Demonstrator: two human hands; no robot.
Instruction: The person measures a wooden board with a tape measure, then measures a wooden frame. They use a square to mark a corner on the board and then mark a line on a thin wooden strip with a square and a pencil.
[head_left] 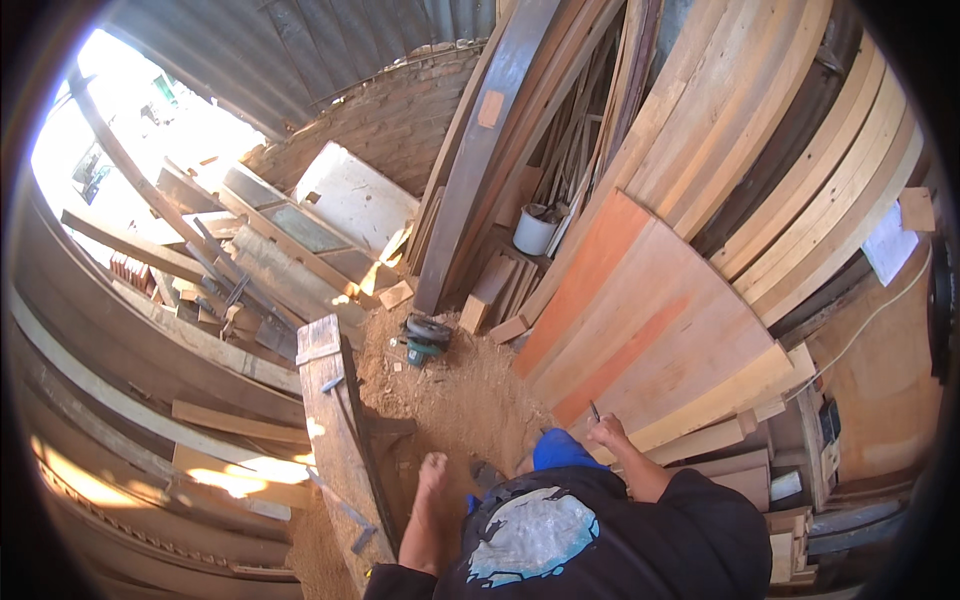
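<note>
My right hand (606, 432) is closed around a thin, dark pencil-like stick (594, 409), its tip pointing up and away. Just beyond that hand leans a wide panel of joined reddish and pale boards (630, 320). My left hand (432, 472) hangs in front of me, apart from the narrow wooden bench (335, 440) on its left; its fingers are mostly hidden. A hammer (336, 388) lies on the bench, and nearer to me an L-shaped metal tool (350, 515) rests along the same bench.
Sawdust (480, 385) covers the floor, where a green circular saw (425, 338) sits. Long boards (160, 390) are stacked at left; tall planks (730, 110) lean at back right. A white bucket (535, 232) stands among timber, and a white panel (355, 195) leans against the brick wall (400, 120).
</note>
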